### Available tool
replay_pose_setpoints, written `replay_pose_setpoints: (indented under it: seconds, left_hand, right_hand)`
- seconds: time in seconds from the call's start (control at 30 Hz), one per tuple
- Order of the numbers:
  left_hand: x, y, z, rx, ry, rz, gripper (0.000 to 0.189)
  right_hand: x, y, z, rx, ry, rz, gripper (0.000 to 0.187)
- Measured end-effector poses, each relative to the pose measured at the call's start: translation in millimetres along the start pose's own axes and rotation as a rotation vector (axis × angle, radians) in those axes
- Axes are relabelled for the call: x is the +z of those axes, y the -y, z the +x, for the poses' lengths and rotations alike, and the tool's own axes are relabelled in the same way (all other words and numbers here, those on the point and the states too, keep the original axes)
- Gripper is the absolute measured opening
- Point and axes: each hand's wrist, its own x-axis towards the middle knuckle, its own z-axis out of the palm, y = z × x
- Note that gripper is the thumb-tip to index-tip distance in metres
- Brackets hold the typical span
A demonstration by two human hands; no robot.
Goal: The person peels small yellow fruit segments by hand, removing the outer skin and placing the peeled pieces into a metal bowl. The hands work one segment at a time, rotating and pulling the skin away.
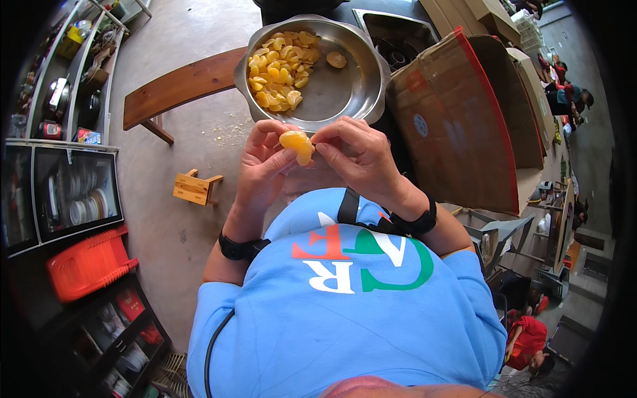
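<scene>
My left hand (266, 166) holds a few joined, peeled mandarin segments (297, 144) between thumb and fingers. Beside them, the thumb and forefinger of my right hand (356, 154) are pinched together close to the fruit's right edge. Whether a thin strand of pith is between those fingertips is too small to see. Just beyond both hands is a wide stainless steel basin (338, 94) with a scalloped rim. Loose mandarin segments (278, 67) are heaped on its left side, and a rounded peeled mandarin piece (336, 60) lies apart towards the back right.
A large open cardboard box (448, 119) stands right of the basin, near a gas burner (398, 57). To the left are a wooden bench (184, 84), a small wooden stool (194, 189) and pale scraps (226, 134) on the floor. People sit far right.
</scene>
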Motion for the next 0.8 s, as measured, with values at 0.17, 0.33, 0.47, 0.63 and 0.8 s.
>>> replay_pose_setpoints:
  seconds: [0.17, 0.33, 0.47, 0.63, 0.8]
  left_hand:
    - [5, 1, 2, 0.060, 0.028, 0.115, 0.031]
    - [8, 0, 0, 0.229, 0.061, 0.468, 0.035]
    - [12, -1, 0, 0.299, 0.075, 0.585, 0.036]
    - [14, -3, -2, 0.290, 0.087, 0.585, 0.035]
    - [12, 0, -1, 0.253, 0.084, 0.478, 0.032]
  right_hand:
    - [-2, 2, -1, 0.027, -0.021, -0.013, 0.013]
    - [-1, 3, -2, -0.013, -0.048, -0.110, 0.013]
    - [-1, 6, -3, -0.035, -0.059, -0.196, 0.010]
    - [-1, 8, -3, -0.058, -0.068, -0.242, 0.009]
    - [0, 8, -4, -0.068, -0.078, -0.218, 0.010]
